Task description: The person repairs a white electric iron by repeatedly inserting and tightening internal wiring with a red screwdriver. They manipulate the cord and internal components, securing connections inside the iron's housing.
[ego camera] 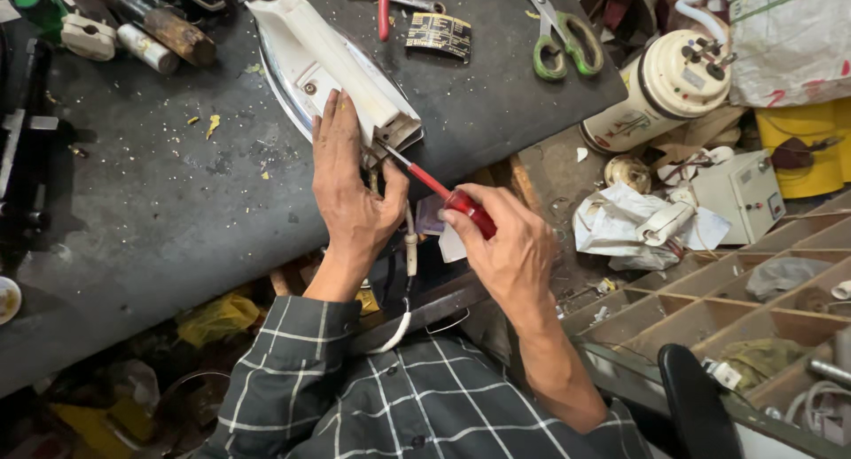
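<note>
1. Across the dark workbench, gritty with small scraps, a white clothes iron lies with its rear end at the bench edge. It looks heavy and rigid, with a smooth casing likely to slip; the body near the back seems the surest place to steady it.
2. Left hand rests spread and flat over the iron's rear, pressing it down, fingers extended rather than curled.
3. Right hand is closed round the red handle of a screwdriver, whose thin, stiff shaft points into the iron's rear terminal area.
4. Green-handled scissors lie further back.
</note>
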### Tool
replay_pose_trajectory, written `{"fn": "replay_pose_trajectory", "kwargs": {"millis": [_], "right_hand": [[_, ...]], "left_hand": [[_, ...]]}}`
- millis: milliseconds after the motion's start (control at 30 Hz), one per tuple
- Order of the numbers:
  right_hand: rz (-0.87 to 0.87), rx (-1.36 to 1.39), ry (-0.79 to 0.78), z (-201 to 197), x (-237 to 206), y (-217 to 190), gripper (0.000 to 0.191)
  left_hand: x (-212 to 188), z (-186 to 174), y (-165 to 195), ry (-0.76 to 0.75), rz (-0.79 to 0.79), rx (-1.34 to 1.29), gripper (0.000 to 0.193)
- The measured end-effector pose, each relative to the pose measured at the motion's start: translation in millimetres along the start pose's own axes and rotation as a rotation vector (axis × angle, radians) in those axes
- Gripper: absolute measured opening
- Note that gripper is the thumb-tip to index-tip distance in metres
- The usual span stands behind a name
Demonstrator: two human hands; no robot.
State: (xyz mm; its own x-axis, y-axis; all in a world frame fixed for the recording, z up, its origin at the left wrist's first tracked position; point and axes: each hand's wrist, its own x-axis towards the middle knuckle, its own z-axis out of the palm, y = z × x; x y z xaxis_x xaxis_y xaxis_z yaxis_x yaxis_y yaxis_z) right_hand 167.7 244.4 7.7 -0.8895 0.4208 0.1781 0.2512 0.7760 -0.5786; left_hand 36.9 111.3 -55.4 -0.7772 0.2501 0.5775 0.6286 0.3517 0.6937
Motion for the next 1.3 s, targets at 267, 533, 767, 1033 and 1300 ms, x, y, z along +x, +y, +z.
{"fn": "replay_pose_trajectory", "kwargs": {"millis": [267, 533, 767, 1033, 1300], "right_hand": [[-0.039, 0.249, -0.113, 0, 8, 7, 0.047], [0.283, 0.213, -0.233, 2, 4, 6, 0.028], [-0.014, 0.154, 0.016, 3, 3, 8, 0.038], [0.311, 0.280, -0.285, -3, 7, 7, 0.037], [-0.060, 0.142, 0.043, 0, -1, 8, 0.032]], "left_hand": [[0, 2, 0, -0.001, 0.004, -0.004, 0.075], [-1, 2, -1, -0.004, 0.016, 0.005, 0.075], [-1, 4, -2, -0.006, 0.010, 0.017, 0.075], [-1, 4, -3, -0.006, 0.015, 0.025, 0.076], [1, 3, -3, 0.006, 0.023, 0.018, 0.074]]}}
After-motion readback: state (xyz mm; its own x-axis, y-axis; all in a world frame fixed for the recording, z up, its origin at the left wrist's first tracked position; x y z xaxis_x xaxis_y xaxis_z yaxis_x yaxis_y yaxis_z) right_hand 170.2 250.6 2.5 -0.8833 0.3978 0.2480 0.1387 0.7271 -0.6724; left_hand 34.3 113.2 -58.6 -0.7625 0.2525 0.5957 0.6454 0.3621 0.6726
